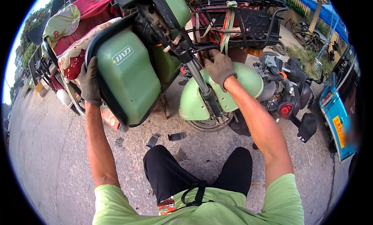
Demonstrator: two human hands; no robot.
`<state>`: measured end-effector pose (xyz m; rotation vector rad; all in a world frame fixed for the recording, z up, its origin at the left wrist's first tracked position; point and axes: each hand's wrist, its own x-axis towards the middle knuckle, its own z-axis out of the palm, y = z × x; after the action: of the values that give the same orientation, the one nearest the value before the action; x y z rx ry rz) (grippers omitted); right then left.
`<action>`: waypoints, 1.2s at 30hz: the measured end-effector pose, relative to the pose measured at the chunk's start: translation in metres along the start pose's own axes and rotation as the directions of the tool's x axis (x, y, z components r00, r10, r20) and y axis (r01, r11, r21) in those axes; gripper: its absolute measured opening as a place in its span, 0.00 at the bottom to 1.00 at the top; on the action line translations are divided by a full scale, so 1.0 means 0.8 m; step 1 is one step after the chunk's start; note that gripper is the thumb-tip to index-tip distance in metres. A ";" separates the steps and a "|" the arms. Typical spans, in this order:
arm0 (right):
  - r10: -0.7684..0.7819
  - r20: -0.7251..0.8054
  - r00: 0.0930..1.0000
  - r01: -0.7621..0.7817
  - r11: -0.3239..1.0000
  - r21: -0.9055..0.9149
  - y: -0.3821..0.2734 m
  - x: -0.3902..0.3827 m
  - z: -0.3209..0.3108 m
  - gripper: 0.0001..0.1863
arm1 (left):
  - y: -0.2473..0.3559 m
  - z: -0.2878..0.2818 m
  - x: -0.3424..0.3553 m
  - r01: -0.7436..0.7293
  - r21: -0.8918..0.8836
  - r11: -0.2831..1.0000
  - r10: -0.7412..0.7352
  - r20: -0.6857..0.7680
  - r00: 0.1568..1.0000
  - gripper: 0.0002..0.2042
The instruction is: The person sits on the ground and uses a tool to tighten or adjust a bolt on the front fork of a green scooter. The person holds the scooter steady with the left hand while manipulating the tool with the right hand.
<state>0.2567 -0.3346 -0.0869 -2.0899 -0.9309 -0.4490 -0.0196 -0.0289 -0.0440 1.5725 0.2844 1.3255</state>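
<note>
A green body panel with a black rim (128, 73) stands tilted on the left of the three-wheeler's front end. My left hand (90, 81), in a grey-brown work glove, grips the panel's left rim, thumb on the front and fingers mostly hidden behind. The front fork (200, 77) runs down beside the panel to the wheel (210, 124). A light green mudguard (246, 81) curves over that wheel. My gloved right hand (220, 67) is above the mudguard, just right of the fork, fingers bent closed beneath the black front rack; what they hold is hidden.
A black metal rack (246, 21) with tied straps is above my right hand. A motorcycle (285, 85) stands to the right, beside a blue vehicle (342, 108). Floral cloth (72, 56) lies behind the panel. Two small black pieces (176, 136) lie on the concrete before my knees.
</note>
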 end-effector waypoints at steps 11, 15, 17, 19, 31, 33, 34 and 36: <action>0.287 0.091 0.954 -0.260 0.634 0.728 -0.013 0.001 0.012 0.15 | 0.000 -0.010 0.003 0.030 0.041 0.999 -0.034 0.080 0.996 0.20; 0.254 0.341 0.905 -0.425 0.515 0.744 -0.023 0.004 -0.001 0.16 | 0.008 -0.006 -0.002 0.019 0.074 0.997 -0.023 0.063 0.998 0.20; 0.300 0.367 0.880 -0.470 0.452 0.758 -0.039 -0.002 -0.002 0.18 | 0.005 -0.006 -0.002 0.029 0.018 0.999 -0.031 0.083 0.996 0.20; 0.345 0.344 0.873 -0.473 0.432 0.768 -0.057 -0.003 0.001 0.19 | 0.008 -0.004 -0.003 0.036 0.021 0.999 -0.038 0.092 0.995 0.20; 0.310 0.191 0.932 -0.275 0.258 0.926 -0.032 0.003 0.064 0.09 | 0.005 -0.001 -0.003 0.039 -0.072 0.997 -0.035 0.052 0.998 0.20; 0.247 0.363 0.898 -0.415 0.203 0.887 -0.030 0.002 0.040 0.10 | 0.007 -0.004 -0.002 0.036 -0.044 0.998 -0.033 0.066 0.997 0.21; 0.263 0.343 0.902 -0.404 0.232 0.885 -0.038 0.000 0.036 0.10 | 0.006 -0.006 -0.002 0.026 -0.011 1.000 -0.025 0.058 0.998 0.20; 0.293 0.296 0.909 -0.379 0.288 0.879 -0.053 -0.003 0.034 0.10 | 0.005 -0.007 -0.003 0.002 0.055 0.999 -0.005 0.044 0.999 0.20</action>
<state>0.2238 -0.2971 -0.0833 -1.1245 -0.5051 0.3804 -0.0267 -0.0298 -0.0428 1.6443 0.2979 1.2878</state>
